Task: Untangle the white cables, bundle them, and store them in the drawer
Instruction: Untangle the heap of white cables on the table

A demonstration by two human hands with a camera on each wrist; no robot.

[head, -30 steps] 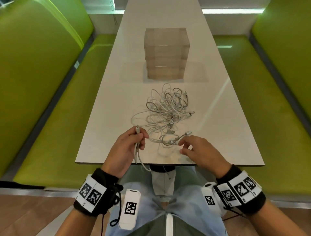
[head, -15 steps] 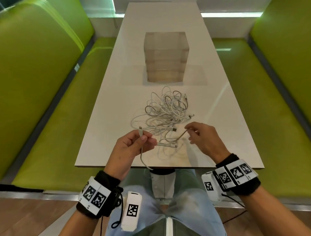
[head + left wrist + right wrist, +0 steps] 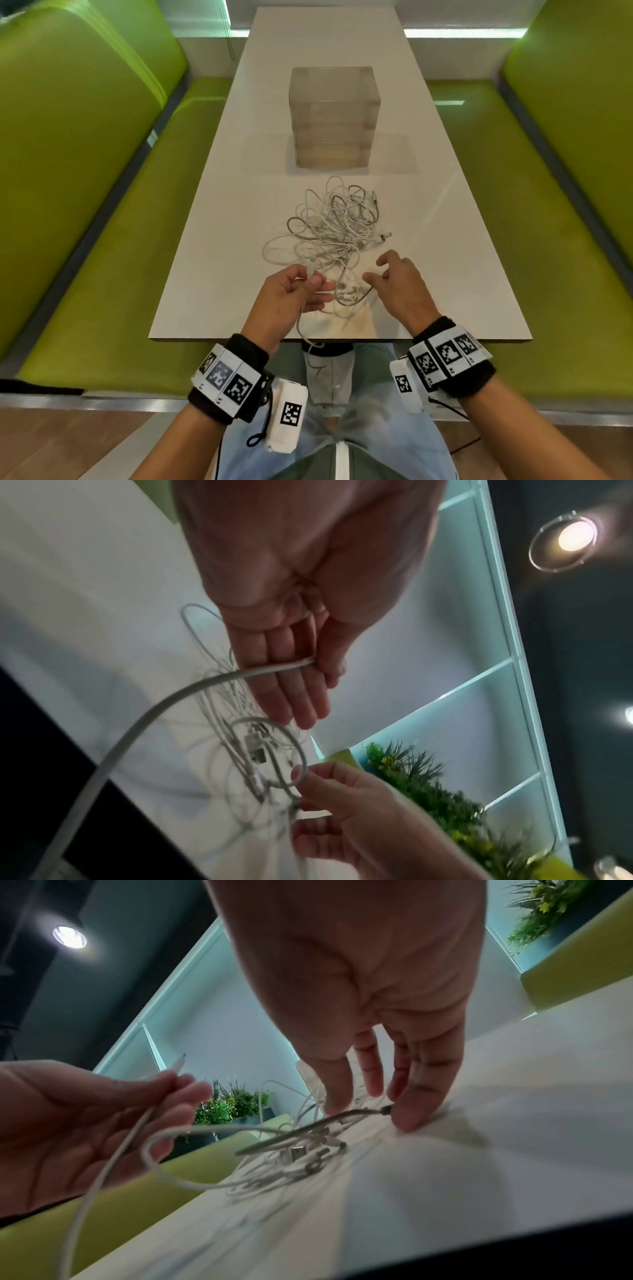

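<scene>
A tangle of white cables [image 3: 337,226] lies in the middle of the white table [image 3: 205,274], in front of a clear drawer unit [image 3: 334,116] whose drawers are all shut. My left hand [image 3: 313,279] is raised over the near edge and pinches one cable just below its connector [image 3: 308,662]; that cable's slack hangs off the table edge [image 3: 305,337]. My right hand [image 3: 373,274] is beside it, fingers pointing down, with another cable's end [image 3: 385,1110] pinched at its fingertips. The cable it holds runs back into the tangle.
Green padded benches [image 3: 102,274] [image 3: 548,240] line both long sides of the table. Bare tabletop surrounds the tangle. Loose USB plugs [image 3: 298,1152] lie in the near part of the pile. My lap is right below the table's near edge.
The right hand lifted a cable end off the table, then came lower and leftward with it. The left hand rose slightly and shifted right, so the hands are closer together.
</scene>
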